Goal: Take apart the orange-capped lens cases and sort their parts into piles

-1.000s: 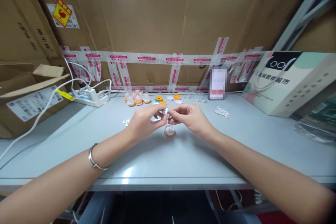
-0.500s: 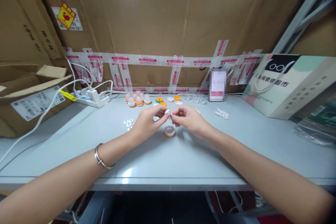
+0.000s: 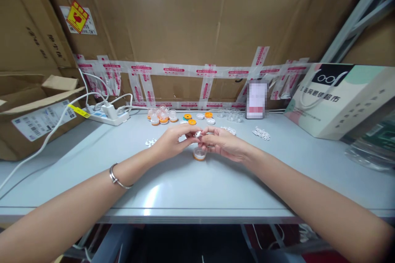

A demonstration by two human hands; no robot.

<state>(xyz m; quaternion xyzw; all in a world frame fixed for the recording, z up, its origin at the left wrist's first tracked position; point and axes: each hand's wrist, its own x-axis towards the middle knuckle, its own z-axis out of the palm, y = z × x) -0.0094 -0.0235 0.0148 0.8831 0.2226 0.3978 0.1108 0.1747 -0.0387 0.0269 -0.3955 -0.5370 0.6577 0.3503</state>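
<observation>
Over the middle of the table, my left hand (image 3: 175, 139) pinches a small white plastic part (image 3: 198, 134) between thumb and fingertips. My right hand (image 3: 224, 144) meets it from the other side, its bent fingers closed at the same part. Fingers hide most of the part's shape. Just below my fingertips, a round orange-and-white piece with a clear top (image 3: 199, 154) sits on the table. Small white stemmed parts (image 3: 150, 142) lie left of my left hand. White flat pieces (image 3: 228, 130) lie behind my right hand, partly covered.
Clear-domed orange pieces (image 3: 163, 116), orange rings (image 3: 192, 122), white discs (image 3: 210, 121) and clear cups (image 3: 232, 115) stand along the back. White perforated pieces (image 3: 261, 133) lie right. A phone (image 3: 256, 99) leans behind. A power strip (image 3: 111, 118), open carton (image 3: 37, 119), paper bag (image 3: 327, 107) and bottle (image 3: 375, 148) flank the table.
My hands have come closer together around the small white part. The right fingers have spread and shifted slightly, and the part has moved a little right and down.
</observation>
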